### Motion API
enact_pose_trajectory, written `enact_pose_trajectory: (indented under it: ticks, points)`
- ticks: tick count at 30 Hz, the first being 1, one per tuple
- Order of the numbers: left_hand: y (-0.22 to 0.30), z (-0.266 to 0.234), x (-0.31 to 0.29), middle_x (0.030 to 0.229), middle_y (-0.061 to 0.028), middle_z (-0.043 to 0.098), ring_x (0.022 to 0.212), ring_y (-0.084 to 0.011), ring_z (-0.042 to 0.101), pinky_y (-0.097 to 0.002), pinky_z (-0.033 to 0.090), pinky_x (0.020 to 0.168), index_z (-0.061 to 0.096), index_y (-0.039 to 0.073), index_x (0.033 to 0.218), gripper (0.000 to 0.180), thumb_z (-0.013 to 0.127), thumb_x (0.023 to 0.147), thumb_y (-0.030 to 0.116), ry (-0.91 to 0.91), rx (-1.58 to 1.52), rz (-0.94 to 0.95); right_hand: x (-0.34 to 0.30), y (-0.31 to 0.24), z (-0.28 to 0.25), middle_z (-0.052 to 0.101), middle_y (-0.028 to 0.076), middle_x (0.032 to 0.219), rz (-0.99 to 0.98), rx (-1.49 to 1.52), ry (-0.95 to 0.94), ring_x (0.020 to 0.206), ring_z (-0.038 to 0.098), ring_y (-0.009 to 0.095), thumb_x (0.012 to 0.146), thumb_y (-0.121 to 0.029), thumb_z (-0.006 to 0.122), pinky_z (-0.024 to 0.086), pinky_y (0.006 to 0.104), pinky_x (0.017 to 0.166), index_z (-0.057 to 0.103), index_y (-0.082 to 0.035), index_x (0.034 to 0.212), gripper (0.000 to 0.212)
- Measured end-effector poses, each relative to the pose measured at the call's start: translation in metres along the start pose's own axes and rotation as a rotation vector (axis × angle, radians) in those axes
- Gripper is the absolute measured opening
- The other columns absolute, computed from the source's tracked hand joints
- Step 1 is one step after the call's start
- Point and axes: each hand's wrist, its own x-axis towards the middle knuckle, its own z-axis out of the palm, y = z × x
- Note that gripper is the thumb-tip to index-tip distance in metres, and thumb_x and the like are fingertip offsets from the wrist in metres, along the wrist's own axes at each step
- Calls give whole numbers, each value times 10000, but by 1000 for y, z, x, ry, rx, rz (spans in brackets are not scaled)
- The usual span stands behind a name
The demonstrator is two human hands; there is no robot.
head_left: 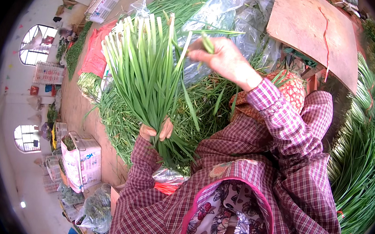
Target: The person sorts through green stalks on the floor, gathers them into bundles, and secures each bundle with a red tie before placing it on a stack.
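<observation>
My left hand (164,131) is wrapped round the leafy lower part of a big bunch of garlic chives (149,75). The bunch stands tilted, its pale stem ends fanned out at the top. Just right of those stem ends, my right hand (228,61) is closed, with a bent green chive leaf (208,43) pinched between thumb and fingers. One loose blade (190,104) hangs off the bunch's right side. Behind and below it lies a heap of loose chive leaves (124,125).
More chives (182,5) lie beside clear plastic sheeting (211,21) at the back. A brown board (310,34) with a red tie (326,35) stands at the back right. Tied chive bundles (362,172) line the right side. Bags and a pink-white carton (82,164) stand at left.
</observation>
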Motion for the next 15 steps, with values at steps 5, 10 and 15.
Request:
enact_pose_trajectory:
  ticks: [5,10,15]
  points:
    - [-2,-3,-15,707,-59,639,603,-189,626,-354,496,636,629,11,946,282,747,794,217,30,7,-29,14,12,-54,714,42,769,-245,-508,353,606,655,103,938,-262,624,585,297,590,720,-144,1034,180]
    - [-1,-3,-10,724,-68,641,594,-187,617,-351,496,643,631,8,898,283,762,780,230,17,30,-99,25,40,-120,721,74,811,-244,-790,595,627,678,143,920,-336,640,570,306,606,696,-145,1098,267]
    - [-3,1,-18,742,-96,639,576,-199,608,-357,503,642,621,-7,941,308,758,775,213,83,57,-102,19,31,-105,710,102,844,-387,-554,463,671,673,194,899,-428,645,540,329,672,713,-120,1072,360]
